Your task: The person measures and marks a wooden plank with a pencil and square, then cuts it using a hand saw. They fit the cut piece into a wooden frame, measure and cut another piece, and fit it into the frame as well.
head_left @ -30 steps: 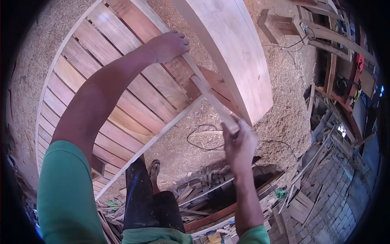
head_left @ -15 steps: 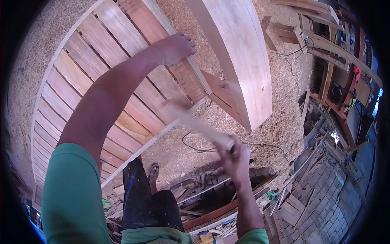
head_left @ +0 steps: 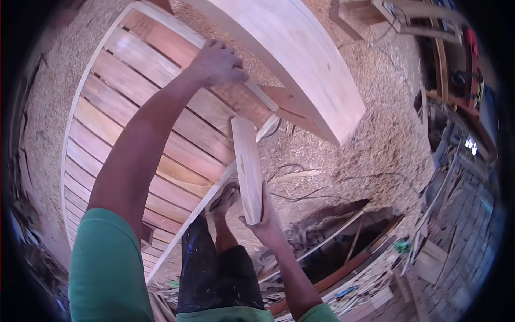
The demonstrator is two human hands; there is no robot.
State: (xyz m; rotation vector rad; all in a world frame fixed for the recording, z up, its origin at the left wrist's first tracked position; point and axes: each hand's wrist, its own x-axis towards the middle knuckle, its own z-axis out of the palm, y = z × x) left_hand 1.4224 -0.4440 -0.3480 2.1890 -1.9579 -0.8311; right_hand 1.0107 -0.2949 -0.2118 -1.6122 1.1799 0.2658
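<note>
A large slatted wooden panel [head_left: 177, 140], framed by pale rails, slants across the left half of the view. My left hand [head_left: 219, 63] is closed over its far edge rail, the fingers curled over the outer side. In my right hand [head_left: 265, 222] is a short wooden block [head_left: 248, 166], gripped by its near end. The block's far end overlaps the panel's right corner in view; whether they touch I cannot tell. Just beyond the panel stands a broad curved wooden board [head_left: 306, 64], close to my left hand.
Wood shavings [head_left: 375, 129] cover the ground. A dark cable [head_left: 316, 190] runs over them on the right. Scrap wood and a long reddish beam [head_left: 332, 276] lie near my legs. Wooden frames [head_left: 440, 59] stand at the far right, beside a grey paved strip [head_left: 456, 268].
My right hand has moved left and nearer to me, and the block, blurred and slanting before, now points away from me. My left hand keeps its hold on the panel. The view has shifted.
</note>
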